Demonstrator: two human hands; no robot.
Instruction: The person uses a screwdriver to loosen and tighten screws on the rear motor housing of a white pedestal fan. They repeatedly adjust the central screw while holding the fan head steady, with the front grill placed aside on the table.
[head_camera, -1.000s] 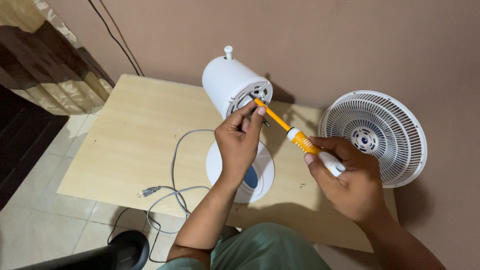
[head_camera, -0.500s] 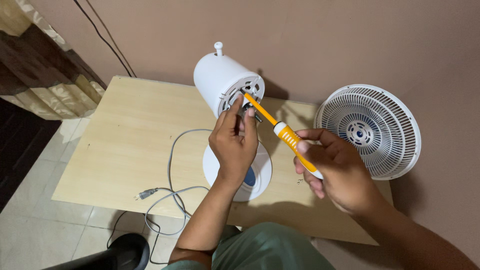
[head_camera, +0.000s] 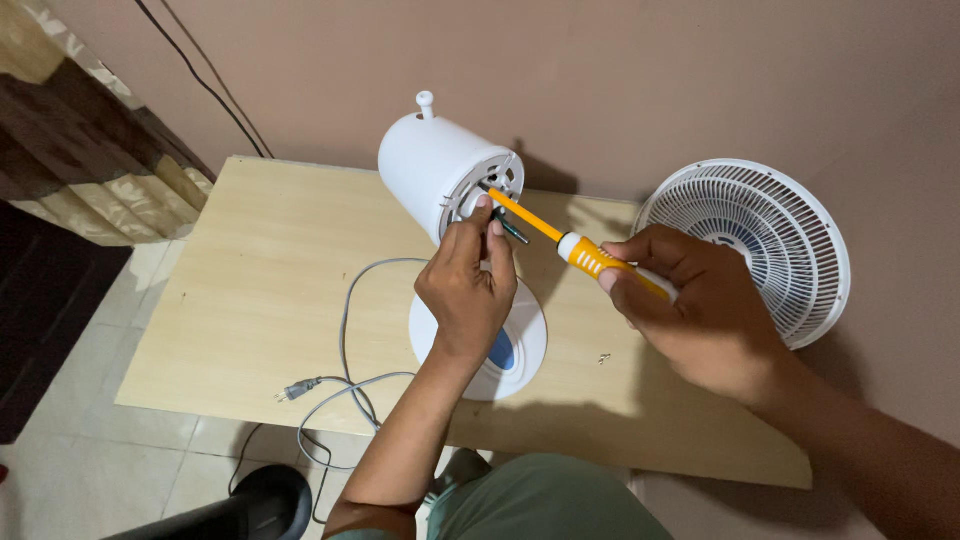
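The right hand (head_camera: 690, 300) grips a yellow screwdriver (head_camera: 570, 245). Its tip touches the white fan motor (head_camera: 440, 165). The left hand (head_camera: 468, 290) pinches there, above a blue oval label (head_camera: 502, 350).

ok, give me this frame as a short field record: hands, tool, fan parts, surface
left hand: fingertips at the front face of the white cylindrical fan motor housing, beside the tool tip
right hand: grips the yellow-and-white screwdriver, shaft angled up-left into the housing face
fan base: round white base under the left hand, grey power cord trailing to the table edge
grille: white round fan grille leaning against the wall
surface: light wooden table
loose parts: small screws near the base
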